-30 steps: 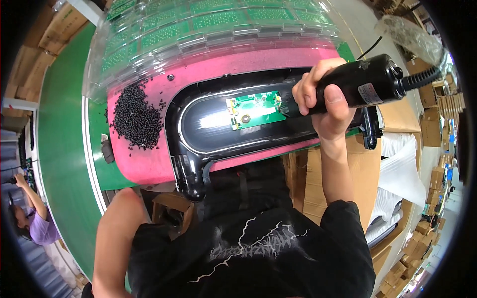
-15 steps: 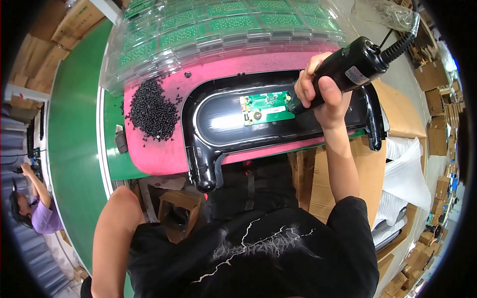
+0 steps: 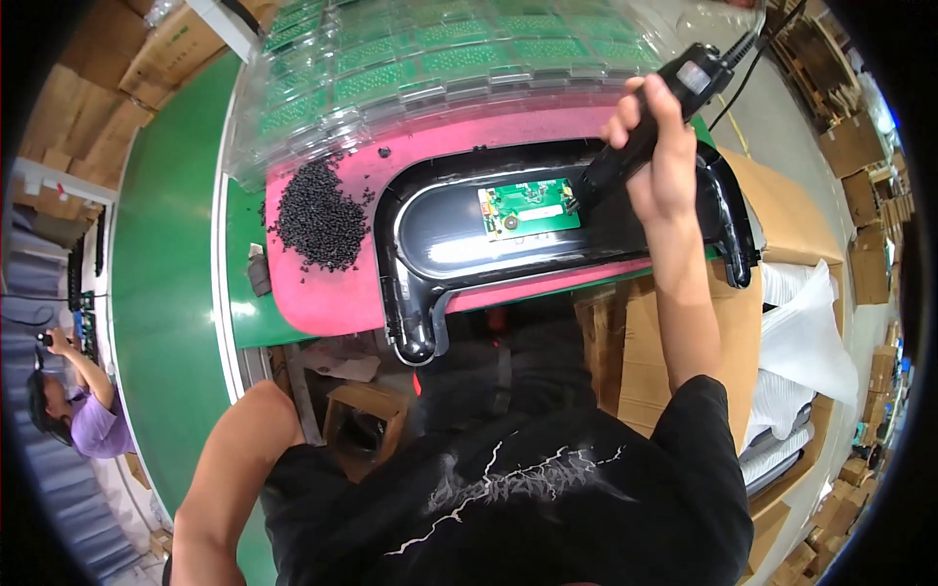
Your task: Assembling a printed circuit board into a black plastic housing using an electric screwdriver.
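My right hand (image 3: 666,166) is wrapped round a black corded electric screwdriver (image 3: 696,78). The tool slants down to the left, its lower end at the right edge of a green circuit board (image 3: 537,210). I cannot tell whether the bit touches a screw there. The board lies inside a glossy black U-shaped plastic housing (image 3: 430,220), whose two legs point toward me. Of my left side only the bent arm (image 3: 239,459) shows at the lower left; the hand is out of the picture.
The housing rests on a pink mat (image 3: 308,305). Left of it is a heap of small black screws (image 3: 320,220). Clear trays of green boards (image 3: 420,68) stand behind. A cardboard box (image 3: 674,361) is at the right, a green bench (image 3: 176,225) at the left, with another person (image 3: 98,425) beyond.
My right hand has turned, and the screwdriver's back end has swung up and away from me. Its lower end stays at the board's right edge. The whole view has shifted slightly.
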A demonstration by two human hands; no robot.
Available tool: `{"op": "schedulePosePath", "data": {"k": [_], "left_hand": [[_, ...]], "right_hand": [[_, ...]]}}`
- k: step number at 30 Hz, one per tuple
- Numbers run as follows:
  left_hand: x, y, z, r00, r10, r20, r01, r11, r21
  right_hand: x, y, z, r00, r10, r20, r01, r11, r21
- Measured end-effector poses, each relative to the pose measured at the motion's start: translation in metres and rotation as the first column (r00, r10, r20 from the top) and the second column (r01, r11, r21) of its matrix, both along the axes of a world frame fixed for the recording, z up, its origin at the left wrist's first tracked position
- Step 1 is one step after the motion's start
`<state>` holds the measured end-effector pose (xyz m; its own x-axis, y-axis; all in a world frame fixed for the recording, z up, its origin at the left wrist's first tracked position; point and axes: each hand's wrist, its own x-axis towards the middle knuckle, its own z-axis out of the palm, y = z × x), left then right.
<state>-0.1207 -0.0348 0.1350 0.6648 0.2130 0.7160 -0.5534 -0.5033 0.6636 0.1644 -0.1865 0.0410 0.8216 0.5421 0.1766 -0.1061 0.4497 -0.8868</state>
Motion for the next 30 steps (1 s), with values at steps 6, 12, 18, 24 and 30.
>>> {"op": "schedulePosePath", "data": {"k": [6,12,18,24,30], "left_hand": [[-0.023,0.018,-0.058,0.968,0.188,-0.166,-0.202,0.976,-0.076],[-0.016,0.023,-0.138,0.709,-0.001,-0.705,-0.326,0.886,-0.329],[0.001,0.014,-0.146,0.489,0.177,-0.854,-0.449,0.891,-0.073],[-0.026,0.011,-0.133,0.458,0.248,-0.853,-0.396,0.917,0.053],[-0.033,-0.032,-0.12,0.551,0.347,-0.759,-0.447,0.891,0.083]], "right_hand": [[0.039,-0.013,0.006,0.837,-0.108,-0.537,0.197,0.974,0.111],[-0.032,-0.05,0.09,0.76,-0.262,0.595,0.094,0.95,0.298],[-0.009,-0.056,0.112,0.338,-0.328,0.882,0.115,0.945,0.307],[0.018,-0.027,0.223,0.066,-0.45,0.89,-0.047,0.89,0.454],[0.003,-0.068,0.405,-0.192,-0.859,0.474,-0.31,0.511,0.802]]}}
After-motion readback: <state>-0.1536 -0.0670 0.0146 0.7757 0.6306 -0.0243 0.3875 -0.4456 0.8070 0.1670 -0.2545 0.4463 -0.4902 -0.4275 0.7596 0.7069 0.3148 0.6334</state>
